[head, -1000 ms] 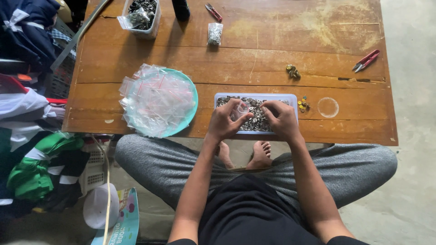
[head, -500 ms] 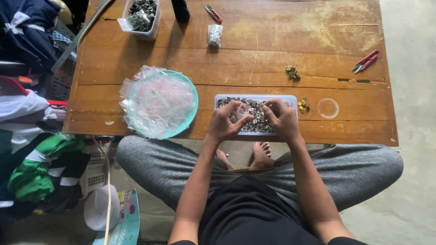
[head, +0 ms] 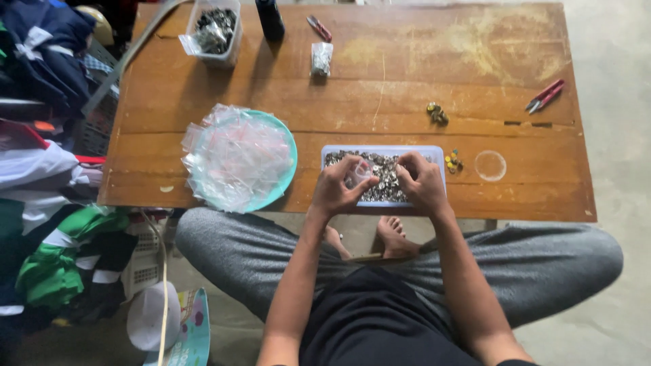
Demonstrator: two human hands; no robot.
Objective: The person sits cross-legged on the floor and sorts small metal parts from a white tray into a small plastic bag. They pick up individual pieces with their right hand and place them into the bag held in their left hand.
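Note:
A shallow clear tray (head: pixel 437 154) full of small dark metal parts lies near the front edge of a low wooden table (head: pixel 407 74). My left hand (head: pixel 336 188) is over the tray's left half and pinches a small clear plastic bag (head: pixel 360 173) between thumb and fingers. My right hand (head: pixel 422 183) rests on the tray's right half, fingers curled down among the small parts; what it grips is hidden.
A teal plate (head: pixel 285 146) heaped with clear plastic bags sits left of the tray. Farther back are a clear tub of parts (head: pixel 215 30), a filled small bag (head: pixel 321 59), a dark bottle (head: pixel 270 19), red snips (head: pixel 544 96), loose pieces (head: pixel 437 114) and a clear lid (head: pixel 489 165). Clothes pile up at left.
Both hands stay over the tray with only slight finger movement. The view has barely shifted.

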